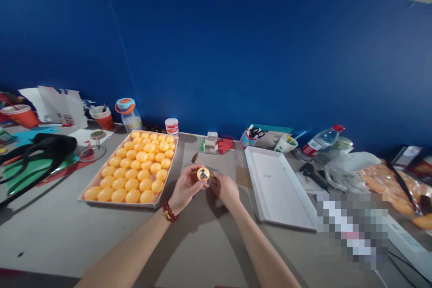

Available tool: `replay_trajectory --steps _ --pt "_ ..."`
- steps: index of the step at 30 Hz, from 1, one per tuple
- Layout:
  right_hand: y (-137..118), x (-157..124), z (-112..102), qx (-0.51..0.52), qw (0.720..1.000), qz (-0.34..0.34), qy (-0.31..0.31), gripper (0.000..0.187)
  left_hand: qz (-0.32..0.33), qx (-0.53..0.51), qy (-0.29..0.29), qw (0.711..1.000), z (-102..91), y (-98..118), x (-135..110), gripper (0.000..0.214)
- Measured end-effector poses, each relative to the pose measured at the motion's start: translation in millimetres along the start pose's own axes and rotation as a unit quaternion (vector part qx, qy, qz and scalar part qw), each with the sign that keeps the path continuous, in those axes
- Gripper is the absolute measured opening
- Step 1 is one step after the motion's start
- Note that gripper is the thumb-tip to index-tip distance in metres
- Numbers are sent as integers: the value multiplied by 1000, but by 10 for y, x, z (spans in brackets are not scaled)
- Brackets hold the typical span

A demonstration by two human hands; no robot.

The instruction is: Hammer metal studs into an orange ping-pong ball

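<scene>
Head view: what stands around the hands?

To the left, a shallow tray (118, 204) of smooth, glossy orange balls (131, 184) reaches toward the back edge of the table (195, 252). To the right lies a flat white tray (275, 189) with low, straight walls. Farther right sits a clear plastic bottle (320, 141) with a red cap, near the back edge.

Anything ahead of the hands?

Yes — small white boxes (211, 146) and red paper (225, 146) at the back edge.

And the fingers?

Those of the left hand (185, 186) hold a shiny round piece (203, 173), orange-rimmed, between the two trays. The right hand's (225, 189) curl just beside it; I can't tell whether they grip anything.
</scene>
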State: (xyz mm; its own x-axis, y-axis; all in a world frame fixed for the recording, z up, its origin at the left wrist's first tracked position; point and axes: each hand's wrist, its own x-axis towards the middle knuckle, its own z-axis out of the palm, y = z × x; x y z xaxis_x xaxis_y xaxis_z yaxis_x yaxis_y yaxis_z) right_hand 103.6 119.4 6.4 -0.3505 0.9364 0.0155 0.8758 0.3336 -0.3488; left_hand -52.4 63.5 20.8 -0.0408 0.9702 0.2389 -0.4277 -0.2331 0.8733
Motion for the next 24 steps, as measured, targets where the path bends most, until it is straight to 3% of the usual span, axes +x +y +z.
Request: replay_trajectory --steps 7,14,17,21,24 --pt "94 -15 -80 60 998 -18 9 7 5 29 1 1000 -18 11 -11 34" --pt "207 -38 -187 188 982 -7 13 6 -11 48 1 999 -57 -37 -16 37" --pt "241 -52 -200 259 966 11 2 2 -20 50 -1 999 -70 -60 -22 39" --pt "261 -64 -242 332 943 24 -3 17 -35 50 -11 998 -71 -75 -25 41" --pt "242 -75 -280 427 904 38 0 26 -47 62 -20 997 -74 -87 -21 43"
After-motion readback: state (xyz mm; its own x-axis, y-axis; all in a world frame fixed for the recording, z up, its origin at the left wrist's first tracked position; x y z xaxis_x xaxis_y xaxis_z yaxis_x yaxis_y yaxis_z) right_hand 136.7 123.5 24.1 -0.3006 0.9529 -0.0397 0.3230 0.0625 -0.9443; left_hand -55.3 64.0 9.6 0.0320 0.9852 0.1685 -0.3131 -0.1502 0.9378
